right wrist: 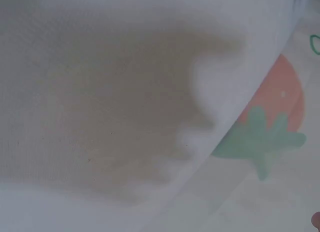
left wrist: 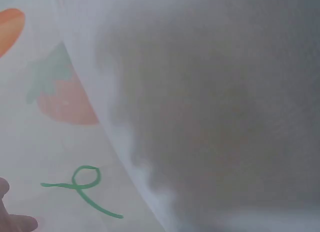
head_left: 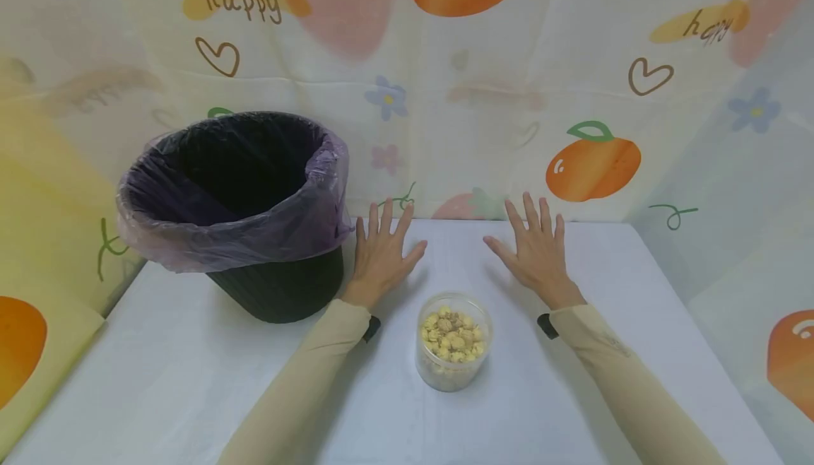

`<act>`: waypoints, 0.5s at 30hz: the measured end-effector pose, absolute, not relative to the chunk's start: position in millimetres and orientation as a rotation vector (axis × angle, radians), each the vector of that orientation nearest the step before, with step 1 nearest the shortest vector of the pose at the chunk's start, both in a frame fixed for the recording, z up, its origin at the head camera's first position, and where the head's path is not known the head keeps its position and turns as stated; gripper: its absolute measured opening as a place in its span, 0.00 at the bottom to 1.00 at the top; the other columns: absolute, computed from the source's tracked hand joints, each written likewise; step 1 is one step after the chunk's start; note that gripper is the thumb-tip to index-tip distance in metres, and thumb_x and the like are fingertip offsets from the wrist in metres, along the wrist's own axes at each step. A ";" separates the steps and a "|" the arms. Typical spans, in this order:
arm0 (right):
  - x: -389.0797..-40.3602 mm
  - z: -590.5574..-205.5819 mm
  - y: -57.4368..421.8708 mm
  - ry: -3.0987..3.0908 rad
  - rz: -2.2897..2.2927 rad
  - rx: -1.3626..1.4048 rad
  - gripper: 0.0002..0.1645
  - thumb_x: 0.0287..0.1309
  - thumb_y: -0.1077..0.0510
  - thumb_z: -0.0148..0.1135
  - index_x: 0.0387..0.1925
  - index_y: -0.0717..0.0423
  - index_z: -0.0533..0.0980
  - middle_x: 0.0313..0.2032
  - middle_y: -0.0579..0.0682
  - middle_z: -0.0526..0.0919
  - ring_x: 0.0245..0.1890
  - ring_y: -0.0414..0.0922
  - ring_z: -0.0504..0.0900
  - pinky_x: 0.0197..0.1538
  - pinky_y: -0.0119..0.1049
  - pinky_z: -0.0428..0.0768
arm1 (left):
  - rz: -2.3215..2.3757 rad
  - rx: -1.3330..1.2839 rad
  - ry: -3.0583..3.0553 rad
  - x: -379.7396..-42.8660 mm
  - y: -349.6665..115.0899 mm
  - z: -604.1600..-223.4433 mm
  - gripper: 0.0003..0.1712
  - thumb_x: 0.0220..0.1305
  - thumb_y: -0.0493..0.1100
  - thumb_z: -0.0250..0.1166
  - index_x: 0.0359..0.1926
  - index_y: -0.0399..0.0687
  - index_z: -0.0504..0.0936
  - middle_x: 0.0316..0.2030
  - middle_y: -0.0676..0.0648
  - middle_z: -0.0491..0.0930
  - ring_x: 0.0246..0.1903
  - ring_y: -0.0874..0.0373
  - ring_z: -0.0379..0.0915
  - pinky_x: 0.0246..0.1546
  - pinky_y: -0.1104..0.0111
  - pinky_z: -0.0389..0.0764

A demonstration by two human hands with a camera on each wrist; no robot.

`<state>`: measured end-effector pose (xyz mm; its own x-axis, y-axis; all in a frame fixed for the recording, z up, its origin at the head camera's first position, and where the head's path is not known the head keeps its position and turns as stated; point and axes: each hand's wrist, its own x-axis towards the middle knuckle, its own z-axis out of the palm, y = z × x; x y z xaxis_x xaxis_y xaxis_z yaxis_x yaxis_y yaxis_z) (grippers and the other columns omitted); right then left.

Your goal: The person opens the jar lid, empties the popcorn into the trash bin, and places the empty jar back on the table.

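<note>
In the head view my left hand [head_left: 379, 260] is held with fingers straight and spread, just right of a black bin [head_left: 280, 292]. Whether it touches the bin cannot be told. My right hand [head_left: 537, 260] has its fingers spread too, over the right half of the table, and holds nothing. Between the forearms stands an upright clear round jar [head_left: 448, 379] without a lid, holding pale yellow popcorn [head_left: 453, 334]. In the left wrist view a few fingertips [left wrist: 17, 223] show at the lower left corner; the right wrist view shows one fingertip [right wrist: 316, 220] and the hand's shadow.
A translucent purple bag [head_left: 305, 232] lines the bin and folds over its rim. The white table [head_left: 559, 408] ends at a backdrop cloth [head_left: 445, 147] printed with fruit, hearts and flowers. Yellowish cloth [head_left: 44, 253] borders the left side.
</note>
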<state>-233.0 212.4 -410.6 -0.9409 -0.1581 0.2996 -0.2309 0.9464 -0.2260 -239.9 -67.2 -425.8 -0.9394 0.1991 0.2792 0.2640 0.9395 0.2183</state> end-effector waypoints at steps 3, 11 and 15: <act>-228.1 -410.1 212.0 -2.813 0.381 0.296 0.50 0.63 0.28 0.50 0.77 0.49 0.53 0.78 0.60 0.45 0.78 0.64 0.41 0.73 0.69 0.40 | -0.368 -0.351 -2.827 -236.3 -66.5 -423.5 0.42 0.69 0.68 0.47 0.79 0.63 0.50 0.78 0.41 0.47 0.77 0.37 0.41 0.73 0.38 0.47; -212.8 -402.3 211.8 -2.835 0.439 0.321 0.50 0.64 0.29 0.49 0.78 0.50 0.52 0.78 0.60 0.46 0.77 0.65 0.42 0.72 0.70 0.41 | -0.466 -0.359 -2.861 -222.6 -66.4 -415.4 0.41 0.70 0.68 0.47 0.78 0.61 0.53 0.77 0.39 0.49 0.77 0.37 0.42 0.73 0.38 0.47; -202.4 -396.4 211.3 -2.841 0.506 0.333 0.49 0.65 0.31 0.50 0.78 0.51 0.51 0.78 0.60 0.46 0.77 0.65 0.42 0.72 0.70 0.42 | -0.552 -0.374 -2.881 -212.5 -67.0 -411.4 0.40 0.71 0.67 0.47 0.77 0.59 0.56 0.78 0.40 0.49 0.77 0.38 0.41 0.74 0.38 0.46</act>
